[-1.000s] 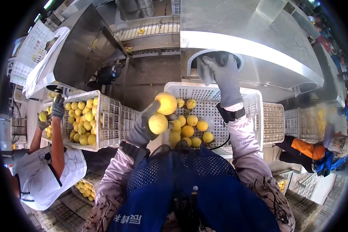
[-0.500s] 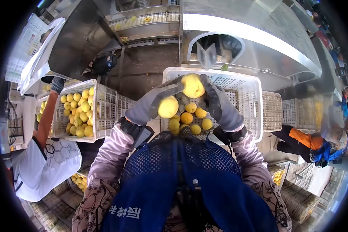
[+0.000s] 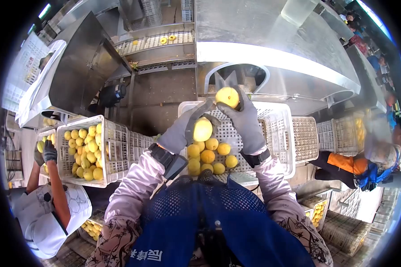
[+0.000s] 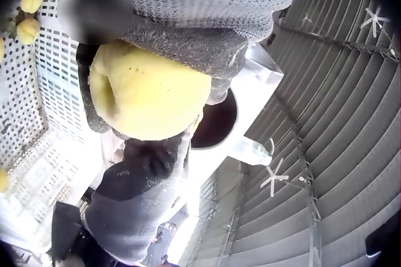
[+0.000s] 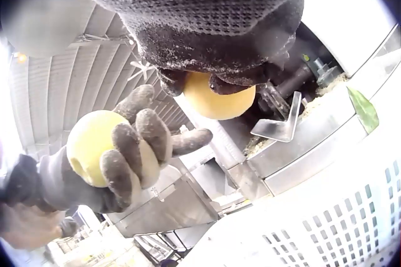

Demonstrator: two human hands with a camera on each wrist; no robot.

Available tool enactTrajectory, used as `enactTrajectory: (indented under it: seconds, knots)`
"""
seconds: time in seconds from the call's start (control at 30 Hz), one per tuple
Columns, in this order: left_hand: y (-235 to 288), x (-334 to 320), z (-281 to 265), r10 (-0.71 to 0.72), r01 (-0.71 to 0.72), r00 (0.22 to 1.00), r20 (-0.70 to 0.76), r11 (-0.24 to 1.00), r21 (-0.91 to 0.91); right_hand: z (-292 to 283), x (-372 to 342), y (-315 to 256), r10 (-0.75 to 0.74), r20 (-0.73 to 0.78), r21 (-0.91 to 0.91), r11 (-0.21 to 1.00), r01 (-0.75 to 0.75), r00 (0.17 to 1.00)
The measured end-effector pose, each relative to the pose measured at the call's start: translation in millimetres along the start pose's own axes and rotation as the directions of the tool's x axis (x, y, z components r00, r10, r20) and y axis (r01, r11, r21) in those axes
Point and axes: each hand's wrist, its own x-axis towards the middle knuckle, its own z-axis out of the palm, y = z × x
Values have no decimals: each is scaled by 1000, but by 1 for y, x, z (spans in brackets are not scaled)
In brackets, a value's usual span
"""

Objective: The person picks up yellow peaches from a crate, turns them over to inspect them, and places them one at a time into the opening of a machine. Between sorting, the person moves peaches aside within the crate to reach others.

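Observation:
In the head view the gloved left hand (image 3: 182, 127) curls round a yellow fruit (image 3: 202, 129), above the left part of a white crate (image 3: 278, 133). The gloved right hand (image 3: 245, 122) grips another yellow fruit (image 3: 227, 97) higher up, in front of the machine's arched opening. The two hands are close together. The left wrist view shows the left hand's fruit (image 4: 150, 95) large, with a dent at one end. In the right wrist view, dark glove fingers wrap the right hand's fruit (image 5: 219, 99). Several yellow fruits (image 3: 207, 155) lie in the crate below.
A steel machine (image 3: 272, 35) stands beyond the crate, with a bent metal piece at its opening. At left, another person (image 3: 53, 209) works beside a crate full of fruit (image 3: 87, 151). A person in blue and orange (image 3: 365, 167) is at the right. A conveyor (image 3: 156, 42) runs behind.
The right hand came back from the machine's opening to the left hand. It now holds the upper of the two fruits the left hand carried; the left hand keeps the lower one.

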Motion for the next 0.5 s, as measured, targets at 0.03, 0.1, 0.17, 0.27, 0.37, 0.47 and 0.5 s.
enactTrajectory:
  seconds: [0.03, 0.1, 0.17, 0.27, 0.37, 0.47, 0.5]
  knots:
    - [-5, -11, -3, 54, -52, 998, -17, 991, 123, -3, 11, -8, -8, 1, 18, 1000, 8, 1000]
    - [-22, -27, -32, 69, -41, 995, -71, 940, 339, -1, 33, 7, -25, -14, -125, 992, 24, 1000]
    - [-28, -50, -29, 92, -24, 987, -133, 895, 446, 5, 58, 28, -28, -1, -278, 960, 27, 1000]
    - [-17, -79, 0, -46, 148, 946, -322, 943, 299, 13, 84, 26, -110, -95, -471, 880, 53, 989]
    - [-27, -81, 0, -84, 153, 914, -398, 978, 144, 9, 100, -4, -36, -128, -335, 942, -9, 991]
    - [-12, -61, 9, -117, 35, 912, -394, 977, -209, -7, 108, -18, 82, -37, 55, 995, -80, 996]
    - [-8, -58, 12, -74, -11, 923, -377, 976, -218, -9, 102, -22, 91, -81, 79, 993, -84, 993]
